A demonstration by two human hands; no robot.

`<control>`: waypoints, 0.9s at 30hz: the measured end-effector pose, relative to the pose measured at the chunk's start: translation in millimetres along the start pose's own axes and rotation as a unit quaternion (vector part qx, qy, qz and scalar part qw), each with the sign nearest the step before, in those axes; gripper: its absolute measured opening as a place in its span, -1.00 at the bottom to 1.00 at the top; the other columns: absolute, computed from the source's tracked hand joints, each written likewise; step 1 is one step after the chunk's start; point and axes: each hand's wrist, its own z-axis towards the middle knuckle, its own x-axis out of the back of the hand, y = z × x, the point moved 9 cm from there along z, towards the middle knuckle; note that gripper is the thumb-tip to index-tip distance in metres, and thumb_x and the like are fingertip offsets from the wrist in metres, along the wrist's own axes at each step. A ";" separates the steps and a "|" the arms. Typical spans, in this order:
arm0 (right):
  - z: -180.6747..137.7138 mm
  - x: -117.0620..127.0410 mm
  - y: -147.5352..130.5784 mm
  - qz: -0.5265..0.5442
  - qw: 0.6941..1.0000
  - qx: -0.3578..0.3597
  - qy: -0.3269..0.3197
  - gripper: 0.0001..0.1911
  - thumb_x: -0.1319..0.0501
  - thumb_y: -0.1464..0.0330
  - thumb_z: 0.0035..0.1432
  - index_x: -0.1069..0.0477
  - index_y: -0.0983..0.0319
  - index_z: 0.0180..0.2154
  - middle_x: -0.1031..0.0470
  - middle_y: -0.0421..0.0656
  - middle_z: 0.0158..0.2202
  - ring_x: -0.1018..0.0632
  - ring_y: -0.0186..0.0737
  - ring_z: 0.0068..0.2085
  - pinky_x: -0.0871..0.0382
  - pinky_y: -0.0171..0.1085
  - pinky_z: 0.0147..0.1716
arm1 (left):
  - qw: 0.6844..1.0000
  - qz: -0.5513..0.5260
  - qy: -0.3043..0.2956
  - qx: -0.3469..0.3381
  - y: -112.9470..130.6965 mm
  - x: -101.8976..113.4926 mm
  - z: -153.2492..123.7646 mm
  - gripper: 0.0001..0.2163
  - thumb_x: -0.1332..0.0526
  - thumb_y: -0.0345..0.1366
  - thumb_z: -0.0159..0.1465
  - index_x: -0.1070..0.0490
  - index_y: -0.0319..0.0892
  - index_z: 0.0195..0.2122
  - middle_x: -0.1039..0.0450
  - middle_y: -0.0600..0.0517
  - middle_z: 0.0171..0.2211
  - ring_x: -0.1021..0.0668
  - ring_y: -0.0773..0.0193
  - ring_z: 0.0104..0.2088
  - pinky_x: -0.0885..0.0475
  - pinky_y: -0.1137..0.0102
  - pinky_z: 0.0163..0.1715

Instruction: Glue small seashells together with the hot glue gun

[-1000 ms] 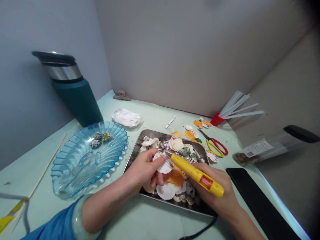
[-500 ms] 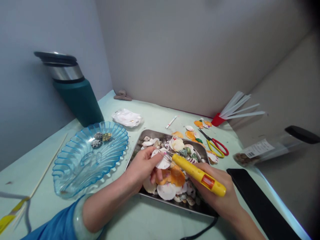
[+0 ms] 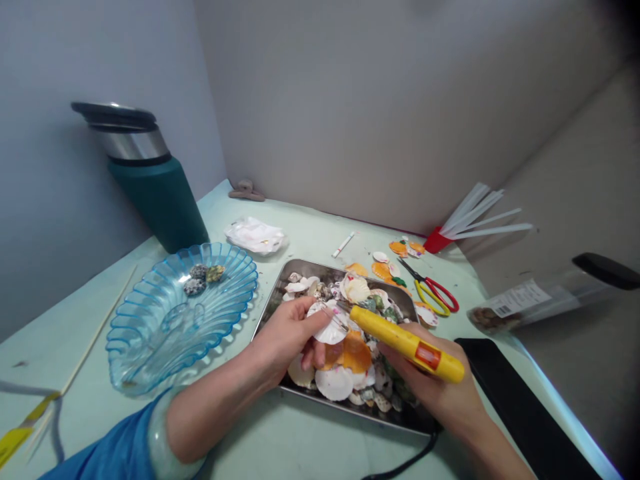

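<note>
Left hand [image 3: 287,333] still pinches white shell [image 3: 331,328]; glue gun [image 3: 406,343] drew back rightward.

- Even, soft indoor light; bright, no harsh glare.
- Faint shadows under the blue dish [image 3: 181,313] and the hands.
- Small sheen on the flask [image 3: 143,175] band and the metal tray [image 3: 300,268] rim.
- Wide-lens bending at the edges; right corners darken to black.
- Near sleeve [image 3: 113,453] and lower-left edge blurred; centre sharp.

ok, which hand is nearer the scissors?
Right. The right hand grips the yellow tool just below the scissors; the left hand holds a white shell farther left, over the tray.
</note>
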 end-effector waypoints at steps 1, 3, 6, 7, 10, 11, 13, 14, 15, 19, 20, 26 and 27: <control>-0.3 -0.1 -0.2 0.001 1.000 0.003 0.001 -0.96 -0.24 0.37 0.18 -0.43 0.21 -0.31 -0.48 -0.21 -0.44 -0.49 -0.29 -0.48 -0.37 -0.33 -0.50 | 1.000 0.005 -0.002 0.001 -0.3 -0.6 -0.1 -0.74 -0.19 -0.10 0.22 -0.27 -0.20 -0.42 -0.29 0.17 -0.81 -0.19 0.52 -0.83 -0.09 0.63 -0.81; -0.8 -0.1 -0.4 -0.003 1.000 0.006 0.002 -0.97 -0.25 0.38 0.17 -0.43 0.20 -0.31 -0.48 -0.22 -0.44 -0.50 -0.30 -0.48 -0.37 -0.34 -0.51 | 1.000 0.015 -0.003 0.004 -1.1 -1.3 -0.2 -0.74 -0.19 -0.09 0.22 -0.27 -0.19 -0.42 -0.30 0.17 -0.81 -0.20 0.51 -0.83 -0.08 0.62 -0.81; -1.0 -0.2 -0.7 -0.012 1.000 0.012 0.002 -0.96 -0.26 0.40 0.16 -0.43 0.19 -0.29 -0.49 -0.23 -0.43 -0.49 -0.31 -0.49 -0.36 -0.35 -0.51 | 0.999 0.031 0.004 0.007 -2.2 -0.9 -0.1 -0.72 -0.18 -0.07 0.22 -0.26 -0.18 -0.43 -0.30 0.18 -0.82 -0.20 0.51 -0.84 -0.07 0.62 -0.81; -0.9 -0.5 -0.8 -0.014 1.000 0.014 0.000 -0.95 -0.26 0.40 0.16 -0.43 0.19 -0.28 -0.50 -0.23 -0.42 -0.49 -0.32 -0.48 -0.37 -0.35 -0.51 | 0.999 0.036 0.004 0.007 -2.3 -1.0 0.0 -0.72 -0.18 -0.06 0.22 -0.26 -0.18 -0.43 -0.31 0.18 -0.82 -0.20 0.51 -0.84 -0.07 0.62 -0.81; -0.6 -0.9 -1.6 -0.016 1.000 0.024 -0.003 -0.94 -0.25 0.42 0.16 -0.43 0.20 -0.27 -0.50 -0.23 -0.42 -0.49 -0.32 -0.48 -0.37 -0.34 -0.50 | 0.999 0.040 0.003 0.006 -2.4 -1.9 0.4 -0.71 -0.18 -0.05 0.22 -0.27 -0.18 -0.42 -0.31 0.18 -0.82 -0.21 0.50 -0.83 -0.07 0.62 -0.81; -0.7 -0.7 -1.8 -0.016 1.000 0.026 -0.002 -0.94 -0.25 0.42 0.16 -0.43 0.20 -0.27 -0.51 -0.22 -0.41 -0.50 -0.31 -0.48 -0.37 -0.34 -0.50 | 0.999 0.038 0.004 0.006 -2.3 -1.9 0.5 -0.71 -0.19 -0.05 0.21 -0.27 -0.18 -0.42 -0.31 0.18 -0.82 -0.21 0.50 -0.83 -0.07 0.62 -0.81; -0.9 0.2 -2.3 -0.018 0.999 0.027 0.001 -0.95 -0.25 0.41 0.16 -0.43 0.20 -0.27 -0.51 -0.21 -0.41 -0.51 -0.30 -0.48 -0.39 -0.33 -0.50 | 1.000 0.028 0.009 0.006 -1.5 -1.0 0.8 -0.71 -0.20 -0.05 0.20 -0.26 -0.18 -0.44 -0.31 0.17 -0.82 -0.21 0.51 -0.84 -0.07 0.62 -0.81; -1.1 1.1 -2.6 -0.020 0.999 0.028 0.005 -0.95 -0.24 0.41 0.16 -0.43 0.21 -0.28 -0.52 -0.20 -0.41 -0.51 -0.29 -0.48 -0.39 -0.33 -0.51 | 1.000 0.021 0.012 0.006 -0.9 -0.4 1.0 -0.71 -0.21 -0.05 0.19 -0.26 -0.18 -0.45 -0.31 0.17 -0.81 -0.21 0.51 -0.84 -0.08 0.62 -0.81; -1.2 2.0 -3.0 -0.024 0.999 0.028 0.010 -0.97 -0.24 0.40 0.17 -0.43 0.21 -0.29 -0.51 -0.20 -0.42 -0.51 -0.28 -0.48 -0.39 -0.32 -0.51 | 1.000 0.013 0.016 0.006 -0.4 0.4 1.1 -0.71 -0.21 -0.06 0.19 -0.26 -0.18 -0.45 -0.31 0.16 -0.81 -0.21 0.51 -0.84 -0.08 0.62 -0.82; -1.5 5.7 -5.5 -0.041 0.998 0.035 0.022 -0.96 -0.25 0.36 0.16 -0.43 0.19 -0.35 -0.48 -0.24 -0.50 -0.47 -0.31 -0.55 -0.37 -0.34 -0.57 | 0.999 -0.029 0.027 0.017 -0.1 3.7 1.4 -0.76 -0.21 -0.14 0.21 -0.27 -0.20 -0.45 -0.30 0.17 -0.81 -0.22 0.52 -0.84 -0.09 0.64 -0.83; -1.5 5.7 -6.3 -0.044 0.998 0.038 0.021 -0.95 -0.25 0.35 0.15 -0.43 0.18 -0.36 -0.49 -0.24 -0.50 -0.48 -0.31 -0.55 -0.37 -0.34 -0.57 | 0.999 -0.040 0.029 0.018 -0.2 4.4 1.6 -0.77 -0.21 -0.16 0.21 -0.27 -0.20 -0.44 -0.31 0.17 -0.79 -0.23 0.53 -0.84 -0.09 0.64 -0.84; -1.3 -3.4 -13.4 -0.048 0.996 0.070 -0.032 -0.98 -0.23 0.38 0.15 -0.42 0.18 -0.32 -0.48 -0.25 -0.51 -0.47 -0.32 -0.57 -0.32 -0.34 -0.57 | 0.996 -0.080 0.040 0.009 -0.9 8.6 2.6 -0.79 -0.22 -0.21 0.19 -0.24 -0.20 -0.46 -0.38 0.14 -0.67 -0.31 0.52 -0.81 -0.11 0.64 -0.86; -1.4 -4.9 -14.7 -0.048 0.995 0.077 -0.041 -0.97 -0.22 0.39 0.15 -0.42 0.18 -0.30 -0.48 -0.25 -0.52 -0.46 -0.33 -0.57 -0.31 -0.35 -0.57 | 0.996 -0.080 0.042 0.009 -1.1 9.1 2.6 -0.79 -0.22 -0.22 0.19 -0.24 -0.20 -0.47 -0.38 0.14 -0.66 -0.32 0.52 -0.80 -0.11 0.64 -0.87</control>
